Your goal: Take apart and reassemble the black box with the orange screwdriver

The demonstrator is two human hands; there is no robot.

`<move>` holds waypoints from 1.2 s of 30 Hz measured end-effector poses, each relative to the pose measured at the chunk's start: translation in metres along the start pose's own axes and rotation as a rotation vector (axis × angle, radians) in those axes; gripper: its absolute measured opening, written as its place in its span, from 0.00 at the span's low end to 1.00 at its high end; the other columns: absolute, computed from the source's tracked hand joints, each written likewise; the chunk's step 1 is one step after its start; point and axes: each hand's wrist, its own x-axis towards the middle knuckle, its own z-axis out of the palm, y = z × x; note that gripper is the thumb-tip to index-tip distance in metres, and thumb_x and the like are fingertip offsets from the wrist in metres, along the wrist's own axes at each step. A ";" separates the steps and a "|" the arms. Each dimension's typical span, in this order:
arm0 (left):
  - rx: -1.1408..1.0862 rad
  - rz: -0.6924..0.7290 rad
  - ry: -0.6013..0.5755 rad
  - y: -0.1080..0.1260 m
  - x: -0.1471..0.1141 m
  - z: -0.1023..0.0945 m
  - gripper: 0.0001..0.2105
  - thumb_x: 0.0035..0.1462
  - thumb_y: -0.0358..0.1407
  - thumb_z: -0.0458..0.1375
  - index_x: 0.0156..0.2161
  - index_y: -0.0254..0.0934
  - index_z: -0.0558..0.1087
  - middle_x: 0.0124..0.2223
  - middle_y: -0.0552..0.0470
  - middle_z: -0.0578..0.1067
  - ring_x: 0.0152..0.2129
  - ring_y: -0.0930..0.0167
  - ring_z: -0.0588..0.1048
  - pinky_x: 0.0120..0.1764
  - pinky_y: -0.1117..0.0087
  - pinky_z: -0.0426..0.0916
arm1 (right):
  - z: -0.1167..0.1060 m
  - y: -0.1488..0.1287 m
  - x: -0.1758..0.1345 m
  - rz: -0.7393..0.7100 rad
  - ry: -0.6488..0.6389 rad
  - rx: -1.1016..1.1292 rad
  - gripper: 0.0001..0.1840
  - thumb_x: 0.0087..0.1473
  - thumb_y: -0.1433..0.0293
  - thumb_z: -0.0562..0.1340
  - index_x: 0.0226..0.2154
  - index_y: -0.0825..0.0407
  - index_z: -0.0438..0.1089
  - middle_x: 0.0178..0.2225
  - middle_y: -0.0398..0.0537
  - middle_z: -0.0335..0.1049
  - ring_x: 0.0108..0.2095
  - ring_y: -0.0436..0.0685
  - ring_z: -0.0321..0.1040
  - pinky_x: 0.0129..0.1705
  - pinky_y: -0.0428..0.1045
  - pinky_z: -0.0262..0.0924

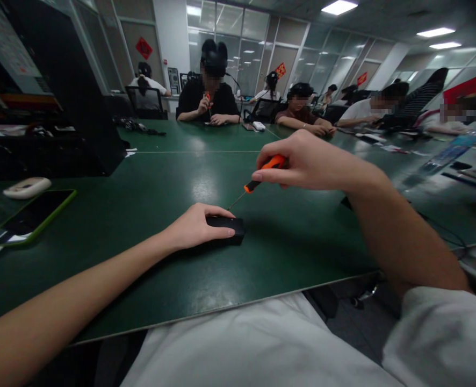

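The left hand (195, 226) grips a black rectangular block (238, 232) (left end hidden) on the near side of the green tabletop (181, 285); the right hand (298, 161) grasps an orange-and-black screwdriver (254, 185), tip indistinct near the block.

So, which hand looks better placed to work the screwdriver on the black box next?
Probably the right hand: it grips the screwdriver by its handle, the shaft slanting down toward the black box. The left hand is occupied, holding the box on the green tabletop.
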 end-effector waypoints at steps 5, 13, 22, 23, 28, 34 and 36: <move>-0.009 -0.028 -0.020 0.002 0.000 -0.003 0.22 0.53 0.46 0.68 0.51 0.38 0.81 0.45 0.50 0.83 0.42 0.59 0.80 0.47 0.63 0.70 | -0.034 -0.019 0.009 -0.057 -0.118 -0.138 0.28 0.63 0.49 0.58 0.40 0.58 0.78 0.28 0.43 0.71 0.27 0.45 0.63 0.34 0.45 0.51; -0.019 -0.037 -0.025 -0.001 -0.002 -0.002 0.24 0.54 0.47 0.68 0.53 0.38 0.80 0.45 0.50 0.84 0.43 0.59 0.80 0.49 0.64 0.70 | -0.034 -0.021 0.029 -0.156 -0.227 -0.088 0.20 0.63 0.52 0.58 0.38 0.50 0.77 0.28 0.45 0.75 0.27 0.52 0.67 0.32 0.49 0.56; -0.004 -0.021 -0.031 -0.003 -0.001 -0.004 0.25 0.54 0.48 0.68 0.54 0.38 0.79 0.50 0.49 0.83 0.47 0.58 0.80 0.53 0.63 0.69 | -0.030 -0.018 0.032 -0.168 -0.264 -0.134 0.20 0.63 0.52 0.58 0.40 0.49 0.77 0.31 0.44 0.76 0.31 0.53 0.69 0.36 0.49 0.57; -0.007 -0.015 -0.035 -0.003 -0.001 -0.004 0.25 0.54 0.48 0.68 0.55 0.38 0.79 0.50 0.49 0.83 0.47 0.58 0.80 0.53 0.63 0.69 | -0.030 -0.019 0.033 -0.171 -0.267 -0.136 0.20 0.63 0.52 0.58 0.40 0.49 0.77 0.31 0.44 0.77 0.31 0.53 0.69 0.36 0.49 0.57; 0.007 0.005 -0.039 -0.003 0.000 -0.004 0.25 0.55 0.47 0.67 0.55 0.38 0.79 0.50 0.50 0.82 0.48 0.59 0.80 0.53 0.64 0.69 | -0.028 -0.020 0.036 -0.223 -0.279 -0.100 0.17 0.63 0.57 0.59 0.42 0.50 0.76 0.34 0.44 0.77 0.32 0.52 0.70 0.34 0.48 0.56; 0.058 0.024 -0.033 -0.002 0.000 -0.003 0.24 0.56 0.47 0.67 0.55 0.36 0.78 0.51 0.48 0.82 0.48 0.59 0.79 0.53 0.64 0.69 | -0.029 -0.020 0.044 -0.377 -0.365 -0.018 0.11 0.61 0.65 0.61 0.42 0.50 0.76 0.37 0.43 0.78 0.35 0.52 0.70 0.36 0.47 0.58; 0.073 0.042 -0.047 -0.003 -0.001 -0.006 0.25 0.56 0.47 0.67 0.55 0.36 0.78 0.52 0.48 0.81 0.48 0.60 0.79 0.54 0.64 0.69 | -0.029 -0.025 0.045 -0.389 -0.363 0.001 0.11 0.62 0.65 0.61 0.41 0.52 0.77 0.35 0.43 0.77 0.33 0.51 0.69 0.36 0.47 0.57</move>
